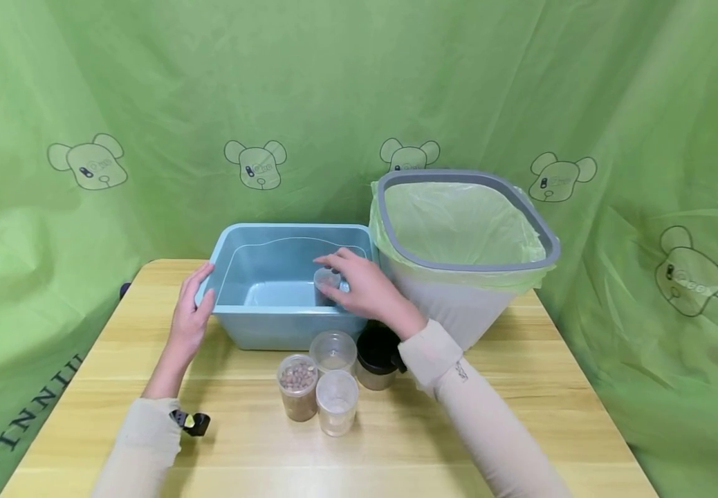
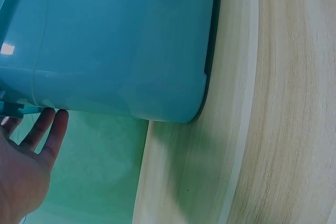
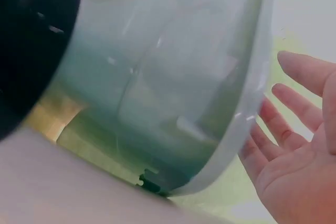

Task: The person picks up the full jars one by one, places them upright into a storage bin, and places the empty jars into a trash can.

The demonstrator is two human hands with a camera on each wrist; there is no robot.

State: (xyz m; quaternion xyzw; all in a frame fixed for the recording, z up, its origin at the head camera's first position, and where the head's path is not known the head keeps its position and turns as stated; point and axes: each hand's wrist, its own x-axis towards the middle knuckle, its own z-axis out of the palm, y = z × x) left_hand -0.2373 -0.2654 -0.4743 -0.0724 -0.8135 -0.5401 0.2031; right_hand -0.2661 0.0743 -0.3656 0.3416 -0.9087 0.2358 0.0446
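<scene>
My left hand [image 1: 191, 315] holds the left rim of a blue plastic basin [image 1: 272, 328], thumb over the rim and fingers against its outer side. In the left wrist view the fingers of that hand [image 2: 23, 166] reach up to the basin wall [image 2: 126, 40]. Over the right end of the basin is my right hand [image 1: 362, 283], fingers spread around the upper part of a small clear cup [image 1: 328, 279] with reddish contents. The cup stands inside the basin. The right wrist view shows this hand [image 3: 299, 161] with relaxed, parted fingers.
A tall bin [image 1: 452, 304] with a grey rim and green liner stands right of the basin. In front are a cup of brownish nuts or beans [image 1: 299, 387], a clear cup [image 1: 337, 404], a clear round container [image 1: 333, 346] and a black-topped jar [image 1: 378, 353], near my right forearm.
</scene>
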